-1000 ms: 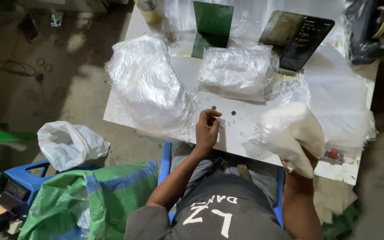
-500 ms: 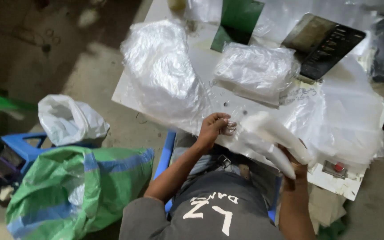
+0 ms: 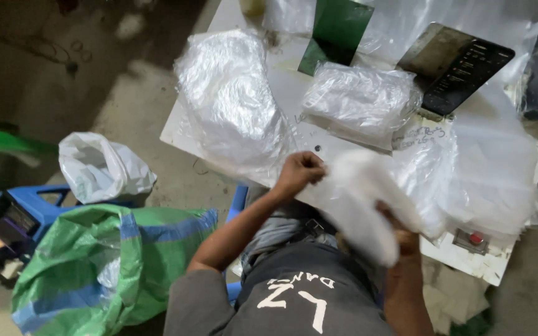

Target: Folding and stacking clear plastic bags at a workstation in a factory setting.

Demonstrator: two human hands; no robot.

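One view only: the head camera sat high above the seated person, looking steeply down past the torso onto the white desk [image 3: 263,134] ahead. It stood fairly close, catching the desk's near edge and the floor [image 3: 94,81] to the left.

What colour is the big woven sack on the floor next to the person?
The woven sack is green with blue stripes, seen clearly in the head view, lower left.

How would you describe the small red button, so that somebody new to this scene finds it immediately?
Start at the white table covered with clear plastic bags. Go to its near corner, beside the person's right hand, which holds a white bag. The red button sits there on a small grey plate, the only red thing on the table.
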